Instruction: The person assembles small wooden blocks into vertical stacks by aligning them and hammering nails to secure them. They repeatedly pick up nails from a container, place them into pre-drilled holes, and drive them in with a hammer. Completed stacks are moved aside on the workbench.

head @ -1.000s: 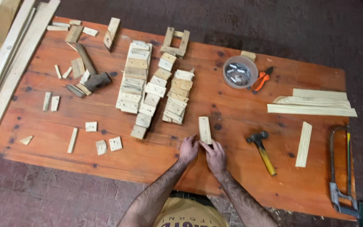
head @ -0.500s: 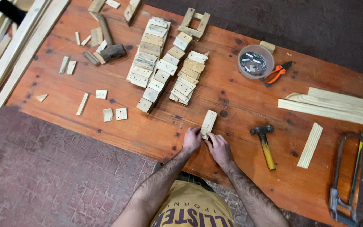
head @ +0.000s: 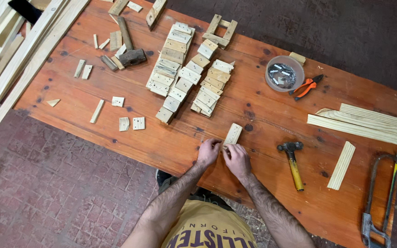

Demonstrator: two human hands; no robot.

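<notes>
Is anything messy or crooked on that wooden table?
Mostly tidy. Small pale wood offcuts lie scattered across the left of the orange-brown wooden table, unlike the neat rows of wooden blocks. The metal-framed hacksaw sits right at the table's edge. Both hands, left and right, touch one pale wood strip.

left hand (head: 208, 152): palm down, fingers curled in, tips pinched toward the middle
right hand (head: 237, 159): palm down too, fingertips almost meeting the left's
forearms: both bare, coming up from the bottom edge and angling in, kind of a V shape
wrists: pretty much straight, low
</notes>
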